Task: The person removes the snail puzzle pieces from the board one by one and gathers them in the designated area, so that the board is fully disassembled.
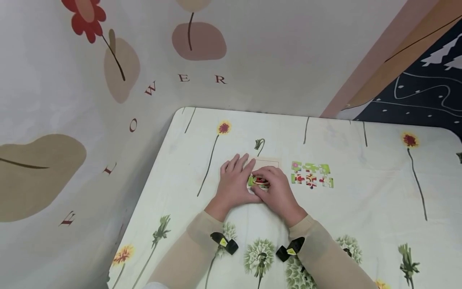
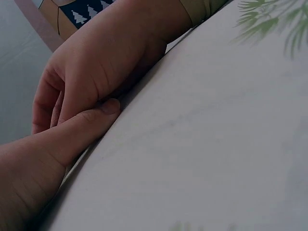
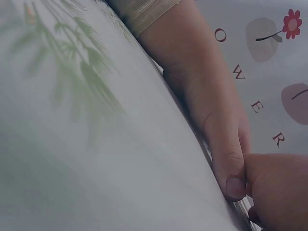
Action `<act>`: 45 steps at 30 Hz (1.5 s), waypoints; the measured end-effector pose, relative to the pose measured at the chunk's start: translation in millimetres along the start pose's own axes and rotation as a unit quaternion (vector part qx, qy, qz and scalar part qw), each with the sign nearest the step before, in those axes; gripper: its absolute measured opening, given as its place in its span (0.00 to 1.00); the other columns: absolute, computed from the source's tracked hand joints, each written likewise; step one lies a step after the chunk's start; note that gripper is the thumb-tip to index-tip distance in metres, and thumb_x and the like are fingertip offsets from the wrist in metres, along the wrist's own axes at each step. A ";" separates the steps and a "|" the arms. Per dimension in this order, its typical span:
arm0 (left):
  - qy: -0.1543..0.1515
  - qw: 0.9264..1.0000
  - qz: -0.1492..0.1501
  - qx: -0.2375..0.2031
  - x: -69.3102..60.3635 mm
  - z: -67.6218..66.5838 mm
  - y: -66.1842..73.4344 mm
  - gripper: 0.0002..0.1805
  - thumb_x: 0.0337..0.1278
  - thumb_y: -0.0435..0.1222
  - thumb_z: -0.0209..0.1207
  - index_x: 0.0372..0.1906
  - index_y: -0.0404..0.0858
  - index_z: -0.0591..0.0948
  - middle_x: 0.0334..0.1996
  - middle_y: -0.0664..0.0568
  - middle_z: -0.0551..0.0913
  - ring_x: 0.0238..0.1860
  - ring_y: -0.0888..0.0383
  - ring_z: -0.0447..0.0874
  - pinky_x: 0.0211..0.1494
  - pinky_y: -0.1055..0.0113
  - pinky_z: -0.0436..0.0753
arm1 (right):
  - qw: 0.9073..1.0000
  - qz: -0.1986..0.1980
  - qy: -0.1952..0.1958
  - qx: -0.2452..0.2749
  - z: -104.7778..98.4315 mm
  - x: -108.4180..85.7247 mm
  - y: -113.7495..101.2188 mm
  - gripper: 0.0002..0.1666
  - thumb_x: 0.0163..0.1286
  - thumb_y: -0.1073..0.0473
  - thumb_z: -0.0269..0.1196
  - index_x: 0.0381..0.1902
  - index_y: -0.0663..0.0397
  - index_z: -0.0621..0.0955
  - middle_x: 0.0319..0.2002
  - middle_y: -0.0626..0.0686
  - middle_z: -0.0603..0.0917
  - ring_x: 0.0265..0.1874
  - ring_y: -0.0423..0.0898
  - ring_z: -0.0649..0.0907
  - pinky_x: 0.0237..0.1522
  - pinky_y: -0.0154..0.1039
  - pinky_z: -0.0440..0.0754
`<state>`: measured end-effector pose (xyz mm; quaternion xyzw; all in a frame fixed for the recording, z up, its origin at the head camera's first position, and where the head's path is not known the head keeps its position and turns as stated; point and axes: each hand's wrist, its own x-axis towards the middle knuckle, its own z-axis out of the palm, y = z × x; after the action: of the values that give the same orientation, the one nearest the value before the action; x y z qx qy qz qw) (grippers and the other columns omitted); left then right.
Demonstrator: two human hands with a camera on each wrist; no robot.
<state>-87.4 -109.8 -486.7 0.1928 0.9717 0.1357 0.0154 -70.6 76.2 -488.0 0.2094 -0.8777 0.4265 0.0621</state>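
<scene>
A pale puzzle board [image 1: 271, 161] lies on the table, with colourful green and red puzzle pieces [image 1: 260, 182] in its lower part. My left hand [image 1: 234, 182] rests over the board's left side, its fingers straight and spread. From the right, my right hand [image 1: 277, 189] bends over the board, thumb and forefinger curled about a puzzle piece. The thumb of the left hand [image 2: 72, 137] reaches under the right hand [image 2: 108, 67] and touches or nearly touches it. Both wrist views hide the pieces behind the hands [image 3: 207, 96].
Right of the board lies a group of loose puzzle pieces [image 1: 312, 174], green above and red-and-white below. The tabletop cloth [image 1: 368, 192] is white with printed flowers. A patterned curtain [image 1: 270, 80] rises behind the table's far edge.
</scene>
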 end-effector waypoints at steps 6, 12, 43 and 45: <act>-0.007 1.000 -0.001 0.004 -0.3 1.6 -1.0 0.66 0.42 0.75 0.70 0.85 0.48 0.63 0.85 0.48 0.55 0.85 0.43 0.47 0.79 0.39 0.54 | 1.000 0.019 -0.006 0.013 -0.4 0.0 -1.7 0.24 0.63 0.60 0.81 0.56 0.53 0.89 0.48 0.49 0.90 0.42 0.47 0.79 0.46 0.48 0.80; -0.006 1.000 -0.002 0.003 -0.7 -0.4 0.1 0.67 0.41 0.75 0.71 0.85 0.48 0.63 0.85 0.48 0.55 0.85 0.43 0.47 0.79 0.39 0.54 | 1.000 0.016 -0.005 0.012 -0.9 0.6 -2.1 0.25 0.61 0.61 0.81 0.57 0.53 0.89 0.48 0.49 0.90 0.41 0.47 0.79 0.44 0.47 0.80; -0.004 1.000 -0.007 -0.002 1.1 1.5 0.5 0.67 0.43 0.79 0.66 0.85 0.47 0.63 0.85 0.49 0.55 0.85 0.44 0.46 0.79 0.39 0.52 | 0.988 -0.043 0.144 -0.018 -47.0 -56.2 29.4 0.29 0.56 0.73 0.78 0.57 0.59 0.88 0.46 0.58 0.79 0.48 0.56 0.76 0.52 0.52 0.68; -0.002 1.000 -0.006 -0.003 0.5 2.3 0.2 0.67 0.43 0.79 0.66 0.85 0.47 0.63 0.85 0.49 0.55 0.85 0.44 0.46 0.79 0.39 0.53 | 0.989 -0.036 0.143 -0.021 -50.9 -61.7 31.6 0.29 0.56 0.74 0.78 0.57 0.60 0.87 0.46 0.59 0.78 0.48 0.57 0.75 0.52 0.53 0.68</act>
<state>-87.6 -108.8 -488.8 0.1869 0.9724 0.1385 0.0191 -31.7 152.3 -496.6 0.1761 -0.8607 0.4307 0.2067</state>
